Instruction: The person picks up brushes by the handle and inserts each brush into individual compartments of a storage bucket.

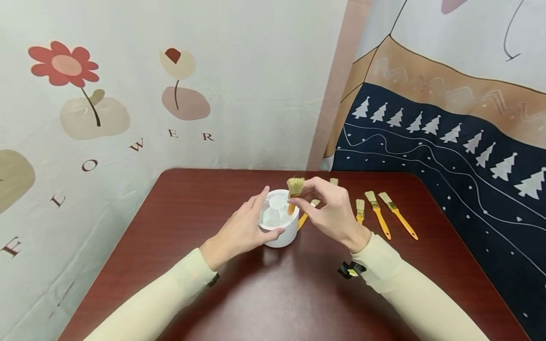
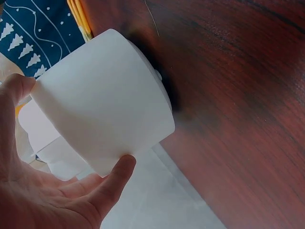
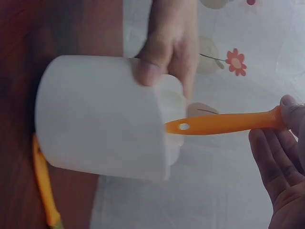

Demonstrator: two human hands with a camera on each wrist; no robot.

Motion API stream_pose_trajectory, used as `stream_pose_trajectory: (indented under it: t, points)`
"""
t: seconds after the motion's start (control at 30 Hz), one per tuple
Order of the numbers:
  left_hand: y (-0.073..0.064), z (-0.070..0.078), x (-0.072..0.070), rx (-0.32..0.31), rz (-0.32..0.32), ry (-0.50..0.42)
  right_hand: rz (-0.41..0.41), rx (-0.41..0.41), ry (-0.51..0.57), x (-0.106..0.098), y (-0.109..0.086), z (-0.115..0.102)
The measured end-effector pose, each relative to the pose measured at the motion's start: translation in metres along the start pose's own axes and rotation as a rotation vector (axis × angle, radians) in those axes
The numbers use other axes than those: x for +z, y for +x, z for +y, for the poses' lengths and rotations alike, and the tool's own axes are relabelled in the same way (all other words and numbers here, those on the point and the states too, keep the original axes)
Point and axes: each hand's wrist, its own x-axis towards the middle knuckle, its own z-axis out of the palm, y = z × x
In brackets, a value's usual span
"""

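A white round pen holder point(image 1: 280, 239) with inner compartments stands on the table, slightly tilted in the head view. My left hand point(image 1: 239, 229) grips it at the top, its thumb on the near wall and its fingers along the far side of the rim. In my right hand point(image 1: 334, 210) a paintbrush point(image 1: 295, 185) is pinched near its ferrule, bristles up. Its orange handle point(image 3: 219, 124) points down, with the tip right at the rim of the holder in the right wrist view.
On the reddish-brown table point(image 1: 183, 199), several more paintbrushes point(image 1: 377, 215) with yellow-orange handles lie to the right of the holder, some partly hidden behind my right hand. A pale flower-print cloth point(image 1: 256, 85) and a dark tree-print cloth point(image 1: 426, 156) hang behind the table.
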Motion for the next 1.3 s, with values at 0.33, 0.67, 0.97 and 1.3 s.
stream_pose_trajectory:
  t: [0.33, 0.67, 0.97, 1.3]
  points:
    - [0.001, -0.002, -0.001, 0.004, -0.025, -0.009, -0.140, -0.055, -0.060, 0.015, -0.017, 0.021]
    - [0.002, -0.002, -0.002, -0.005, -0.050, -0.006, -0.303, -0.042, -0.162, 0.017, -0.032, 0.029]
    - [0.000, -0.001, -0.003, -0.006, -0.066, -0.038, -0.319, 0.022, -0.155, 0.006, -0.037, 0.032]
    - [0.000, -0.001, -0.001, 0.034, -0.039, -0.069, -0.212, 0.192, -0.167, -0.015, -0.035, 0.047]
